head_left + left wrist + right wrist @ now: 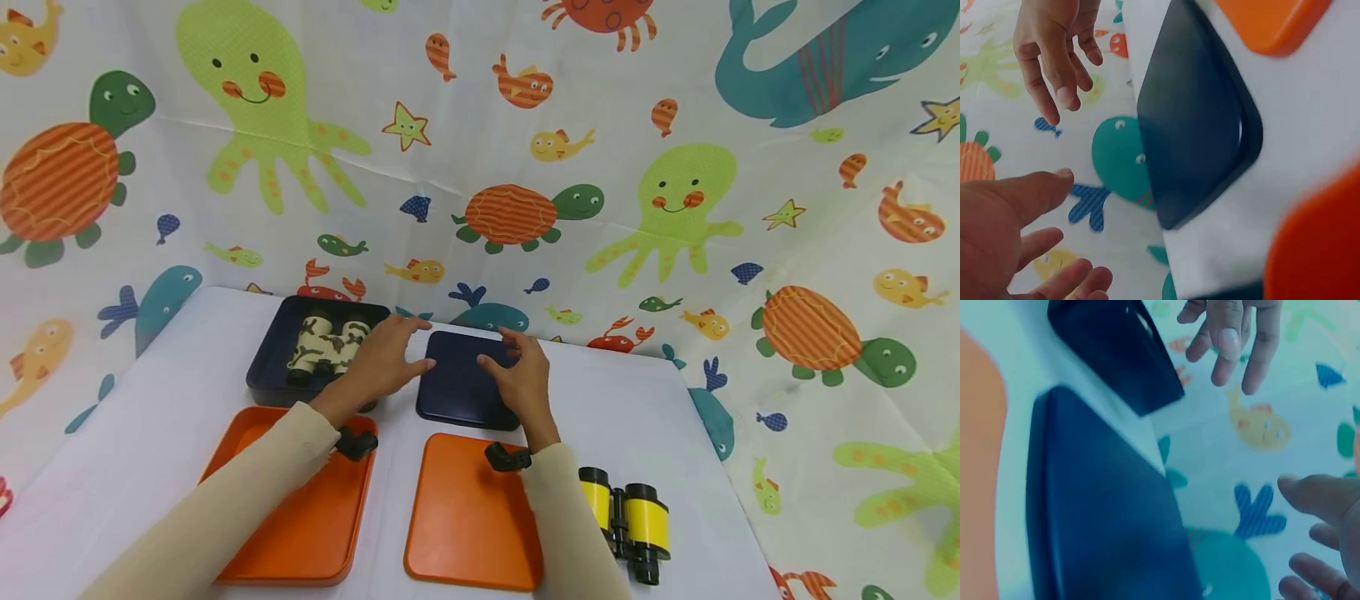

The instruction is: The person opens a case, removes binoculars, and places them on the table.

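My left hand [384, 360] hovers at the left side of a dark blue lid-like panel [467, 382], fingers spread and holding nothing. At the panel's right side, my right hand [525, 377] faces it with fingers loosely bent and nothing held. The panel lies flat on the white table, smooth side up, with rounded corners. In the left wrist view the left hand [1029, 237] and the panel [1197, 119] are apart. The right wrist view also shows a gap between the right hand [1325, 531] and the panel [1104, 512].
A dark blue tray [262, 375] at the back left holds camouflage binoculars [311, 346], partly behind the left hand. In front are an orange tray [315, 517] and a flat orange panel [472, 517]. Yellow-and-black binoculars [647, 521] stand at right, partly behind the right sleeve.
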`<state>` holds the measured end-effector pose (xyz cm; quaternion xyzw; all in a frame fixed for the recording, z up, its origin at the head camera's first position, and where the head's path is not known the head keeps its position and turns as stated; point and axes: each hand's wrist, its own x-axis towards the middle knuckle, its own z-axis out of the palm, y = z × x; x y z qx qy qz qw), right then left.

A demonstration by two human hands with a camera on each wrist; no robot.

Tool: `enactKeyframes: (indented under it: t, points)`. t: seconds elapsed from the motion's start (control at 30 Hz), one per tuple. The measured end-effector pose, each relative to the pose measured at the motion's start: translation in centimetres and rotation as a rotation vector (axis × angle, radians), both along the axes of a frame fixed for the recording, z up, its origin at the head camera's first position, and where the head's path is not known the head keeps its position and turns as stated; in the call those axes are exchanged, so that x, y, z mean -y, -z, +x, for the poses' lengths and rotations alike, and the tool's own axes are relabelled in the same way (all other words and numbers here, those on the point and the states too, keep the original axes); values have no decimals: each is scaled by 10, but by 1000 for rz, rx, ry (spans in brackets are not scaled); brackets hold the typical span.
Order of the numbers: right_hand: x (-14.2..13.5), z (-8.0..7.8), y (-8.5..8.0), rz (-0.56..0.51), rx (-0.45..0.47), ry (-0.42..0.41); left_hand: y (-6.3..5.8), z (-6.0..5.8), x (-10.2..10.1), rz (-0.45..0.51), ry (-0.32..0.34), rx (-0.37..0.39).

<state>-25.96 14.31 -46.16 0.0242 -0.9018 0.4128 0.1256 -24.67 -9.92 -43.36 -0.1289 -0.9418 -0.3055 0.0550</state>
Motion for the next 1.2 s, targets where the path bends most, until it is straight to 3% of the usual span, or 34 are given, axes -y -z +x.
enactKeyframes:
  t: [0.27,0.67,0.93,1.2]
  points:
    - [32,2,-17,-35,-43,-168,-10,3,48,2,-39,-28]
    - [96,3,-29,50,16,-395,-7,5,121,-31,-98,118]
    - [135,-4,-23,126,21,-531,3,4,143,-40,-96,156]
    - [162,-10,-9,337,46,-519,14,1,148,-69,-86,141]
